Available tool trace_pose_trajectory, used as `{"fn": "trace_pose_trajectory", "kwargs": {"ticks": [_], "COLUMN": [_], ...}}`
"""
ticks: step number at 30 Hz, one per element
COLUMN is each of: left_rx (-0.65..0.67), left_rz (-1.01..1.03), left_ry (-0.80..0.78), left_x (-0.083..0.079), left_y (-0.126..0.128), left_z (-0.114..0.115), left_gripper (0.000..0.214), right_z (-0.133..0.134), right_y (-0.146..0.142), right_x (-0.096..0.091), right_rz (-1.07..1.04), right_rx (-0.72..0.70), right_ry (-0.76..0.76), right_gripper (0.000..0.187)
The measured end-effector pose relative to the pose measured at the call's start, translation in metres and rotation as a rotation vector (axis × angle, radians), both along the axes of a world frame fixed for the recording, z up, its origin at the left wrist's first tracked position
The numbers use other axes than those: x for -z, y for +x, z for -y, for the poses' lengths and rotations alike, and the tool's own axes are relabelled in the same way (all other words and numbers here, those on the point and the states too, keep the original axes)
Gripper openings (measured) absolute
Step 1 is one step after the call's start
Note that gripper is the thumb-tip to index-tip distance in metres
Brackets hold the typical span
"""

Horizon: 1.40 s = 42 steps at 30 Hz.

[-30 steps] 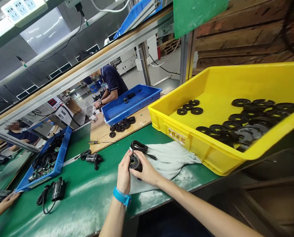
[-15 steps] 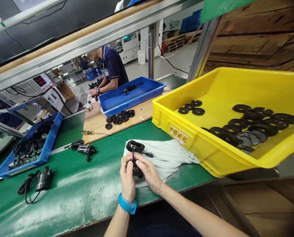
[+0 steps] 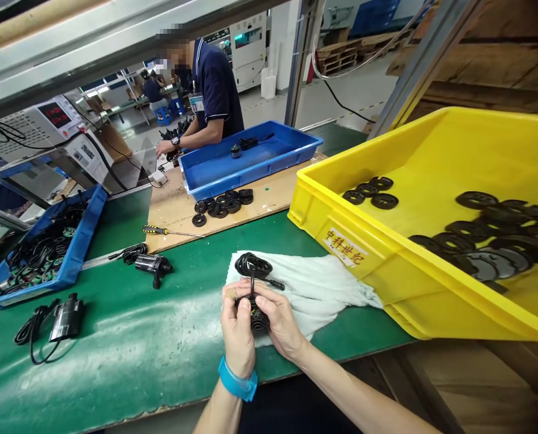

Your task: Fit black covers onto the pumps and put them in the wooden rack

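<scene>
Over white cloth (image 3: 309, 280), left hand (image 3: 238, 334) and right hand (image 3: 287, 328) clasped around black part (image 3: 258, 323), thumbs (image 3: 244, 312) now on its face.

The left grip (image 3: 238, 334) and right grip (image 3: 283, 325) curl inward close together, thumbs (image 3: 244, 314) uppermost.

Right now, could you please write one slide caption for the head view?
Left hand and right hand hold a black part over a cloth, with a yellow bin at right.

black part (image 3: 260, 321): partly hidden by fingers (image 3: 243, 313) | yellow bin (image 3: 381, 274): cut by right edge
</scene>
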<state>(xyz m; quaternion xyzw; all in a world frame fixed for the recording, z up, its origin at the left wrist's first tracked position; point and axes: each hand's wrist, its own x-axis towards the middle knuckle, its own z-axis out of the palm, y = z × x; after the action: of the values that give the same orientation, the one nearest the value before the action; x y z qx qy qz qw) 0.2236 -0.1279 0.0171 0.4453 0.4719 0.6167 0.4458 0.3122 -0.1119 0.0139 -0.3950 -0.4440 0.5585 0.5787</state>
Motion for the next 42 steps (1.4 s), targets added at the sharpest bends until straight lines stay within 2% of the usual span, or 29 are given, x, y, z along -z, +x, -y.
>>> {"fn": "trace_pose_trajectory", "kwargs": {"ticks": [10, 18, 25, 36, 42], "left_rx": [0.096, 0.09, 0.085, 0.099, 0.091], "left_rz": [0.011, 0.079, 0.058, 0.036, 0.029], "left_ry": [0.067, 0.066, 0.13, 0.029, 0.036], "left_x": [0.01, 0.004, 0.006, 0.013, 0.005], "left_y": [-0.012, -0.011, -0.01, -0.015, -0.015], "left_z": [0.007, 0.004, -0.003, 0.003, 0.003], "left_gripper": [0.031, 0.021, 0.019, 0.03, 0.031], "right_z": [-0.002, -0.004, -0.008, -0.005, -0.004], "right_y": [0.004, 0.009, 0.01, 0.015, 0.015], "right_x": [-0.004, 0.0, 0.007, -0.003, -0.005], "right_rz": [-0.044, -0.06, -0.038, -0.158, -0.156], "right_rx": [-0.104, -0.123, -0.133, -0.241, -0.265], "right_ry": [-0.011, -0.039, -0.006, -0.068, -0.045], "right_gripper": [0.036, 0.037, 0.035, 0.039, 0.043]}}
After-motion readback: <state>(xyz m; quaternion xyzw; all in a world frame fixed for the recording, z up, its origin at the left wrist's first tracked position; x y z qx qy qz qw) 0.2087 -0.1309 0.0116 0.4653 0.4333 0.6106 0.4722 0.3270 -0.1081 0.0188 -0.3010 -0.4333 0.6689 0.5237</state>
